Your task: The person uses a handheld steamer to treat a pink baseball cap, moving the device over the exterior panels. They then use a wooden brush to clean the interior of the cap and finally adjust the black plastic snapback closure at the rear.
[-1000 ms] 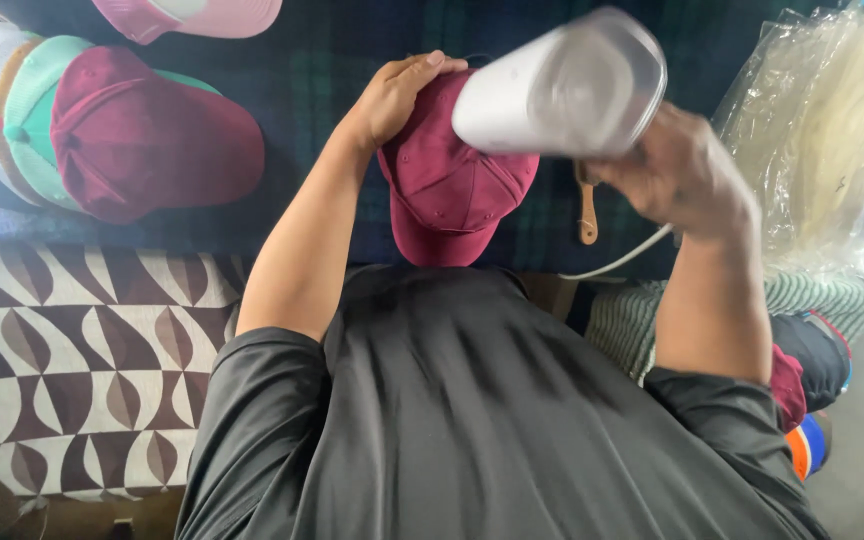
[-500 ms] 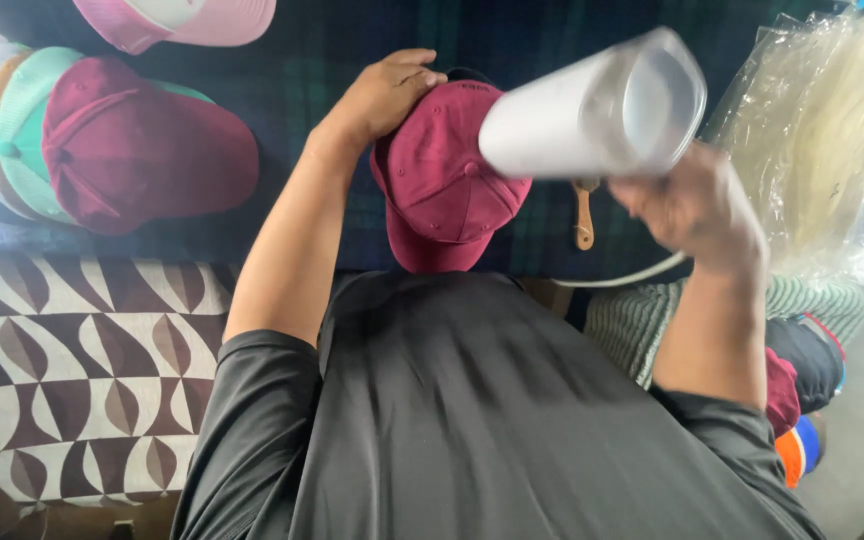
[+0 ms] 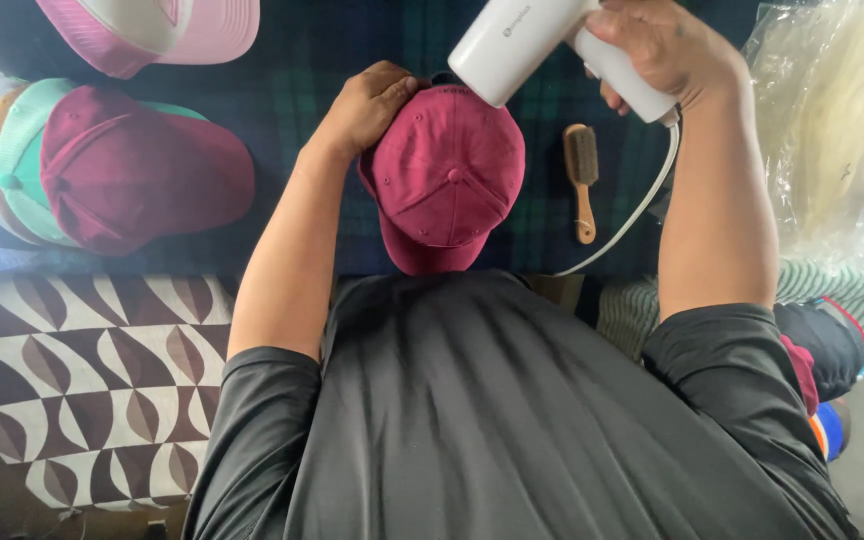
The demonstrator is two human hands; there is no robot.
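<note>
The top edge of the view cuts off the body of the white handheld steamer (image 3: pixel 527 40), so its upper part cannot be seen; its nozzle end sits just above the back rim of the maroon cap (image 3: pixel 444 178). The right hand (image 3: pixel 657 50) is wrapped tight around the steamer's handle, fingers fully curled, and the fingertips are hidden behind the handle. A white cord (image 3: pixel 632 215) runs down from the handle and disappears under the person's dark grey shirt (image 3: pixel 512 420). The left hand (image 3: pixel 370 102) lies on the back left edge of the maroon cap, fingers bent and pressing on the fabric; whether they pinch the rim or only rest on it cannot be told. The cap lies crown up in the middle of the dark plaid cloth (image 3: pixel 302 60), its brim pointing toward the person and partly covered by the shirt.

A small wooden brush (image 3: pixel 581 178) lies on the cloth just right of the cap, apart from it. At the left a second maroon cap (image 3: pixel 142 170) tops a stack of pale caps, mostly hidden beneath it. A pink and white cap (image 3: pixel 157 30) is cut off at the top. Crumpled clear plastic wrapping (image 3: pixel 832 120) fills the right side, its contents pale and unclear. A brown and white patterned cover (image 3: pixel 72 370) lies at the lower left.
</note>
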